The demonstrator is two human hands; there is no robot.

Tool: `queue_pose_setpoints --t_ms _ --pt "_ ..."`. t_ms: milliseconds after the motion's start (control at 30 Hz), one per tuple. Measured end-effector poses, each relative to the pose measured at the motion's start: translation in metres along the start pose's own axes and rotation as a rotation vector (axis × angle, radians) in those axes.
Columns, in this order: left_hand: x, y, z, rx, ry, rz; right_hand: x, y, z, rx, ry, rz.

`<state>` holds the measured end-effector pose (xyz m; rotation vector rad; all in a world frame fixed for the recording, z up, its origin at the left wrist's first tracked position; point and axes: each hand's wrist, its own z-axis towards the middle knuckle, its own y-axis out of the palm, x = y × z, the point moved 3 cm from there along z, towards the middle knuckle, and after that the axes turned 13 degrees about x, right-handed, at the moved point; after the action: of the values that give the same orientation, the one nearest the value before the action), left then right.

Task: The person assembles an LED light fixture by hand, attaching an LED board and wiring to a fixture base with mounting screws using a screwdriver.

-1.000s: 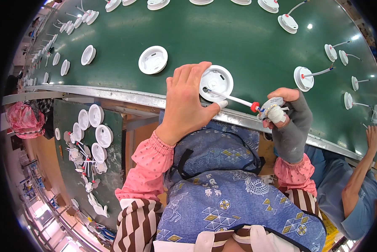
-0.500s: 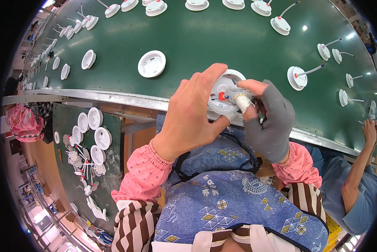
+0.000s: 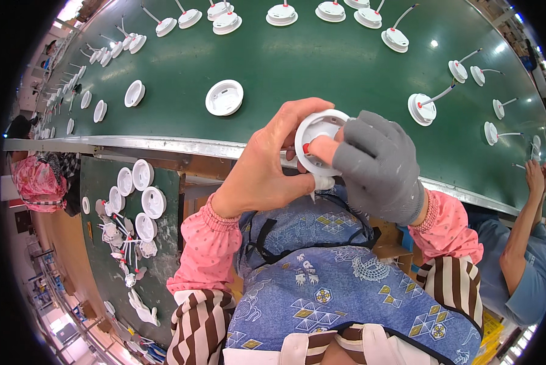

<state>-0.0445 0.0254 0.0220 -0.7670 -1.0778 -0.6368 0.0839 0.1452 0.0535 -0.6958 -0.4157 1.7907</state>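
Observation:
My left hand (image 3: 258, 167) is wrapped round the side of a white round plastic housing (image 3: 315, 129), tilted with its hollow side toward me. A white wrap covers the tip of the left thumb. My right hand (image 3: 379, 167), in a grey fingerless glove, lies over the right part of the housing, its bent fingers reaching inside. Next to a right fingertip a bit of a red part (image 3: 306, 148) shows. What the right fingers hold or press is hidden behind them. Beyond both hands, another white housing (image 3: 225, 97) lies hollow side up on the green work surface (image 3: 273, 67).
Several white units with upright wires, such as one at the right (image 3: 422, 109), stand along the green surface. Its metal edge (image 3: 182, 146) runs before me. A side table (image 3: 109, 274) at left holds housings, wired parts and a white glove (image 3: 143, 307). A person (image 3: 519, 261) works at right.
My right hand has turned and moved over the housing, fingers now inside it. The round board with wires it held earlier is out of sight. The view has shifted slightly.

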Motion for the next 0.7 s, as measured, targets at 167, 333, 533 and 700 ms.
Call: queue_pose_setpoints --t_ms 167,333,533,700 --pt "0.003 -0.004 -0.005 -0.053 -0.126 -0.254 -0.001 0.001 -0.008 0.126 -0.202 -0.061" --pt "-0.005 -0.010 -0.006 -0.084 -0.233 -0.304 -0.003 -0.003 -0.022 0.145 -0.301 -0.029" --pt "-0.006 -0.009 -0.013 -0.024 -0.180 -0.138 -0.001 -0.008 -0.031 0.097 -0.283 -0.029" --pt "-0.012 -0.003 -0.018 0.044 -0.247 -0.161 -0.005 -0.020 -0.009 -0.077 0.085 0.052"
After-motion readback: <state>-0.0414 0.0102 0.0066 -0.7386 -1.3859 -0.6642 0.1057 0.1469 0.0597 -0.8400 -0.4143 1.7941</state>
